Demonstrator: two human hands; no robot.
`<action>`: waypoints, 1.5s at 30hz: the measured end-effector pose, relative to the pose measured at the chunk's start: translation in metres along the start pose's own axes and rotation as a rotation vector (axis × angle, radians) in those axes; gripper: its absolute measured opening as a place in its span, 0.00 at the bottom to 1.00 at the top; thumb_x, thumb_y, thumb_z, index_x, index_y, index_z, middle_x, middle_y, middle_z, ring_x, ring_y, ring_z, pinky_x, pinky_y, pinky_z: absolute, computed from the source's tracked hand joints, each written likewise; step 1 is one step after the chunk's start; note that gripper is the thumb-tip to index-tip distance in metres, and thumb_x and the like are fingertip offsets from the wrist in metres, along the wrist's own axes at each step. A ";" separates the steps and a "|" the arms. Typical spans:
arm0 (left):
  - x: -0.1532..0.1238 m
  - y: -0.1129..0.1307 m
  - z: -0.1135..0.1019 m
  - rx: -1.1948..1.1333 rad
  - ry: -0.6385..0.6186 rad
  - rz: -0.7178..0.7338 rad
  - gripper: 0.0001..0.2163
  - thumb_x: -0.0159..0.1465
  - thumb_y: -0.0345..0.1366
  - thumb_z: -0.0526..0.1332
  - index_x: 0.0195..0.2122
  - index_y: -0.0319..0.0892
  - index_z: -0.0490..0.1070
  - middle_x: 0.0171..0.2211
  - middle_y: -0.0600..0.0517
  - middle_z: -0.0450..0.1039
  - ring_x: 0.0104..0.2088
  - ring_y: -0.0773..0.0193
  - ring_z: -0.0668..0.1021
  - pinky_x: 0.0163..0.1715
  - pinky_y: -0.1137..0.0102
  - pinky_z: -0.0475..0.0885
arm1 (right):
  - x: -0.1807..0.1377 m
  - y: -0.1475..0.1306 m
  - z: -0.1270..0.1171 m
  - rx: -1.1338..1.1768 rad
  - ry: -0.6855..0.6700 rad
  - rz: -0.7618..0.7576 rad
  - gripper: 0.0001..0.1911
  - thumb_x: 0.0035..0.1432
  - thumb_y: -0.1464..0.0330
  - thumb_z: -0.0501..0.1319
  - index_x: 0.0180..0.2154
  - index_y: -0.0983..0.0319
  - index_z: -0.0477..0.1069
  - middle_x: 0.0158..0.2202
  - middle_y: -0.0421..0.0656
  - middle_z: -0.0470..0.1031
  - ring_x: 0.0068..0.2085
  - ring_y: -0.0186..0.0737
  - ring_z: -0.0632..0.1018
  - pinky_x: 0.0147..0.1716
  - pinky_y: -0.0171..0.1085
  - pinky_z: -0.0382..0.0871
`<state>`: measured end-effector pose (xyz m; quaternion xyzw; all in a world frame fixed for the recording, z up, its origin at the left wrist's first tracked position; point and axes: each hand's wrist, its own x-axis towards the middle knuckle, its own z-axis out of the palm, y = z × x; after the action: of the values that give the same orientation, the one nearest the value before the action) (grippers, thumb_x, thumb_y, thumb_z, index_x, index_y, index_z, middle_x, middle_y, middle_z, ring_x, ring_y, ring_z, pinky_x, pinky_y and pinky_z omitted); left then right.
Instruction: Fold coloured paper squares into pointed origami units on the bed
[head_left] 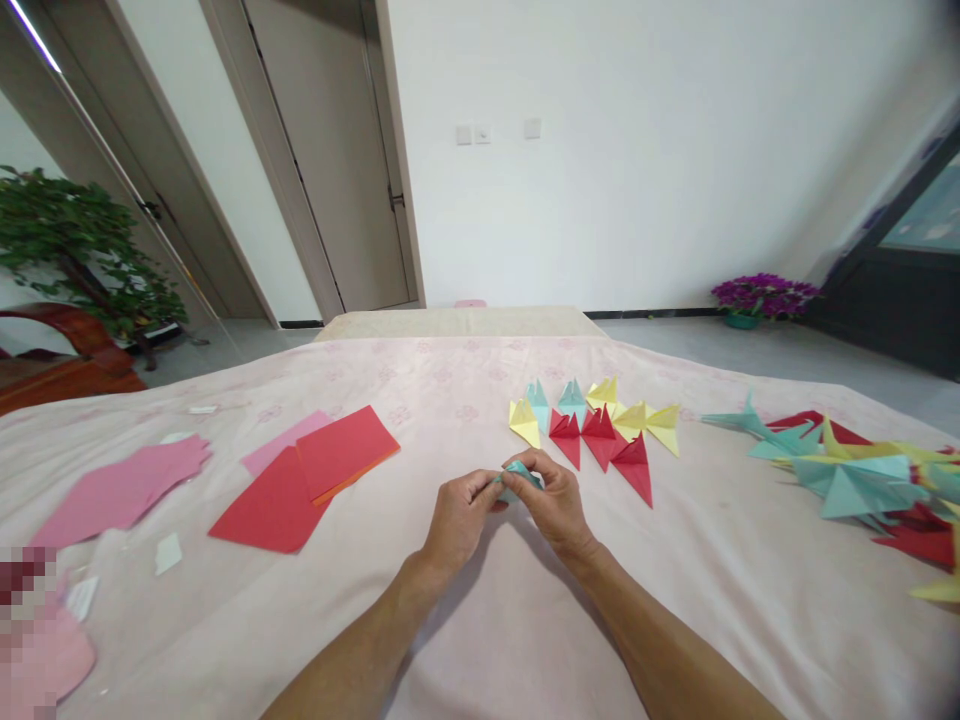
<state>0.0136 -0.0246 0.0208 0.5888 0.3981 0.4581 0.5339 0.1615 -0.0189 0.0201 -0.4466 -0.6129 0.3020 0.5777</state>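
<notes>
Between my two hands is a small piece of folded light-blue paper (pixel 517 470), held just above the cloth. My left hand (pixel 463 510) pinches its left side with thumb and fingers. My right hand (pixel 553 500) closes on its right side, the thumb lying over the front. Much of the paper is covered by my fingers, so its full shape cannot be made out. Just beyond and to the right stand several folded paper birds: a red one (pixel 636 465), a yellow one (pixel 524 422) and a light-blue one (pixel 573 398) among them.
A pink floral tablecloth (pixel 420 370) covers the table. Red paper sheets (pixel 274 505) and pink paper (pixel 120 490) lie at left, with a white scrap (pixel 169 553). At far right is a pile of finished-looking paper cranes (pixel 855 480). Purple flowers (pixel 763 295) stand by the wall.
</notes>
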 end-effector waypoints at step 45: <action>0.002 -0.019 -0.017 0.745 0.209 0.577 0.17 0.68 0.29 0.55 0.57 0.45 0.70 0.54 0.46 0.75 0.54 0.57 0.77 0.56 0.59 0.72 | 0.001 -0.003 0.004 -0.079 0.122 0.027 0.05 0.53 0.64 0.65 0.29 0.59 0.75 0.32 0.41 0.75 0.37 0.41 0.74 0.36 0.39 0.64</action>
<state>-0.0018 -0.0156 0.0022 0.7773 0.4069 0.4704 0.0948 0.1570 -0.0185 0.0228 -0.4951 -0.5818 0.2576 0.5916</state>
